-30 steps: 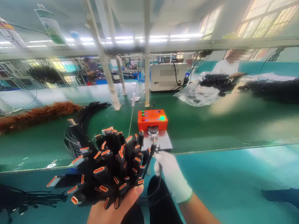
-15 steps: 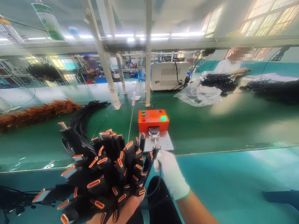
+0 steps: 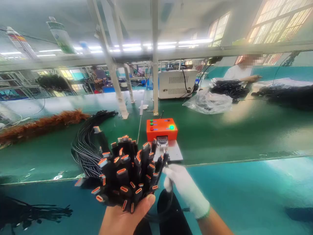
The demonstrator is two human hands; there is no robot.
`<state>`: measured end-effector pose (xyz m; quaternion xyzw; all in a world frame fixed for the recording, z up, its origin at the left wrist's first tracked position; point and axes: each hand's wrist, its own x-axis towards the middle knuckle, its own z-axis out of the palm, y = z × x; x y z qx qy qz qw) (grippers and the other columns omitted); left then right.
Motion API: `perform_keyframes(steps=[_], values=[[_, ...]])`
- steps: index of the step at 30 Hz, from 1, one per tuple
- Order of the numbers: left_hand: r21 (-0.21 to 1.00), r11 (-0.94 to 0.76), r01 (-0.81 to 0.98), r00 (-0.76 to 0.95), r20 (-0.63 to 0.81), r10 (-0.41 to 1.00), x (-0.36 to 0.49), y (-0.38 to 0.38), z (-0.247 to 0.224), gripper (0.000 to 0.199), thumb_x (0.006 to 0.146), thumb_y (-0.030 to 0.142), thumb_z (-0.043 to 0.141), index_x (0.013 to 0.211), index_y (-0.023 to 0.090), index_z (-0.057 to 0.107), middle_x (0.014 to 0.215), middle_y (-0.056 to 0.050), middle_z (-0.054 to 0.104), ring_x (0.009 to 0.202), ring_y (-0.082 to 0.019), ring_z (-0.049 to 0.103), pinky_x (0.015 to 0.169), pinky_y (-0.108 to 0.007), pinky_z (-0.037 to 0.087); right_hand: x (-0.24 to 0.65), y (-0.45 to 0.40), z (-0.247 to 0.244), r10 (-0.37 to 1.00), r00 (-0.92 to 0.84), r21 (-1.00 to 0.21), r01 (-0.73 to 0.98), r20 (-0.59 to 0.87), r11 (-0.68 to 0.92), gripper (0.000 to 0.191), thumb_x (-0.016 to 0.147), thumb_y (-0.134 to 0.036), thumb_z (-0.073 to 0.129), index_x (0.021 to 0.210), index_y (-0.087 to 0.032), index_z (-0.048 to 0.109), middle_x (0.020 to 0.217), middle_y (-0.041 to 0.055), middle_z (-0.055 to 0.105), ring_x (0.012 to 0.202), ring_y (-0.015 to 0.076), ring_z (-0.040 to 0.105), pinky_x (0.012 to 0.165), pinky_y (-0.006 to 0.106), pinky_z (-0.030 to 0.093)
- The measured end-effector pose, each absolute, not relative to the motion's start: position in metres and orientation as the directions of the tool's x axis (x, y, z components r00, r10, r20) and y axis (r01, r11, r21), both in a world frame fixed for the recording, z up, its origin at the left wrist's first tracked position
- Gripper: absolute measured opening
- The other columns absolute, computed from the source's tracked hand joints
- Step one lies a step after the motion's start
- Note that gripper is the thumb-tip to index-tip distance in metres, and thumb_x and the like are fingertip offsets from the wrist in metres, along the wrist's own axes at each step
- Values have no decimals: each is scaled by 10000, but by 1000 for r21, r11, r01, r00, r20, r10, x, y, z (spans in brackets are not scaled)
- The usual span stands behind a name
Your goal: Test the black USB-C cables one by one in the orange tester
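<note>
A thick bundle of black USB-C cables [image 3: 123, 178] fans upward from my bare left hand [image 3: 133, 210], which is closed around it with the thumb in front. Many metal plug ends with orange mouths face up and toward me. My right hand [image 3: 187, 189], in a white glove, pinches one black cable [image 3: 166, 160] just right of the bundle. That cable's plug end is at the front of an orange tester box [image 3: 158, 132] with a small gauge [image 3: 162, 140] on a metal plate [image 3: 177, 151]. Whether the plug touches the fixture, I cannot tell.
On the green bench [image 3: 220, 140], more black cables [image 3: 85, 147] lie at left beside an orange-brown bundle [image 3: 49, 124]. Farther back are a white metal cabinet [image 3: 174, 85], a clear plastic bag [image 3: 207, 101] and metal posts [image 3: 156, 65]. A co-worker [image 3: 239, 71] sits at far right.
The bundle in my left hand has shifted right and lower in view, showing more of the thumb. My right hand has moved slightly right and down with its cable. The camera view has tilted up slightly.
</note>
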<state>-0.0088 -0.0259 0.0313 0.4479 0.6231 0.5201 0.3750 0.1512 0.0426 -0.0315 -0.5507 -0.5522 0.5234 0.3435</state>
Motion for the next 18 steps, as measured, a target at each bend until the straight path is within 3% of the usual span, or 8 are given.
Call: perform_keyframes(steps=[3, 5, 7, 9, 11, 13, 16, 18], values=[[993, 14, 114, -223, 11, 975, -7, -25, 36, 122, 625, 326, 751, 657, 214, 713, 696, -6, 695, 714, -215, 645, 798, -322, 523, 173, 34, -28, 958, -18, -690, 698, -285, -192, 342, 823, -326, 464, 500, -215, 439, 496, 33, 547, 528, 191, 552, 583, 321, 411], [996, -24, 86, -187, 40, 982, -5, -26, 39, 75, 647, 290, 736, 675, 223, 718, 670, 12, 678, 675, -187, 622, 776, -292, 523, 181, 28, -19, 971, 113, -577, 787, -213, -218, 317, 833, -378, 455, 565, -215, 502, 537, 53, 566, 578, 238, 559, 607, 367, 404], [997, -61, 49, -166, 68, 984, -2, -25, 39, 61, 656, 277, 725, 682, 222, 725, 658, 11, 678, 668, -188, 618, 729, -281, 533, 177, 19, -4, 989, 116, -707, 692, -92, -147, 333, 867, -453, 395, 751, -220, 604, 650, 63, 628, 667, 259, 581, 656, 384, 418], [995, -90, 31, -135, 93, 986, 2, -23, 38, 57, 652, 261, 720, 682, 214, 729, 677, -1, 694, 680, -200, 627, 713, -286, 540, 164, 10, 15, 998, 43, -940, 341, 46, 29, 375, 862, -509, 401, 965, -231, 630, 856, 63, 676, 823, 250, 603, 743, 351, 440], [994, -99, 48, -100, 104, 990, 6, -21, 36, 50, 634, 232, 720, 676, 206, 728, 697, -11, 709, 690, -213, 638, 706, -290, 545, 148, 4, 29, 989, -25, -989, -36, 144, 143, 395, 829, -515, 468, 1014, -206, 630, 968, 69, 676, 912, 240, 596, 802, 321, 443], [992, -87, 88, -108, 96, 989, 7, -22, 32, 44, 627, 228, 714, 662, 205, 725, 701, -19, 719, 708, -232, 655, 699, -297, 552, 136, 2, 34, 994, -28, -970, -221, 107, 98, 333, 825, -477, 508, 905, -180, 638, 866, 64, 691, 827, 214, 608, 771, 300, 453], [984, -35, 176, -271, 83, 959, 2, -27, 29, 82, 627, 296, 727, 644, 215, 729, 736, -35, 741, 776, -266, 676, 764, -332, 550, 135, 9, 19, 996, 24, -972, -221, -91, -84, 276, 859, -406, 498, 731, -176, 582, 531, 7, 619, 574, 158, 570, 654, 276, 453], [975, -2, 223, -358, 84, 930, -2, -31, 28, 139, 624, 361, 741, 659, 227, 733, 773, -40, 751, 818, -280, 679, 805, -349, 543, 139, 17, -1, 985, 19, -970, -179, -173, -167, 250, 850, -380, 511, 707, -180, 550, 409, -30, 544, 464, 140, 522, 578, 265, 442]])
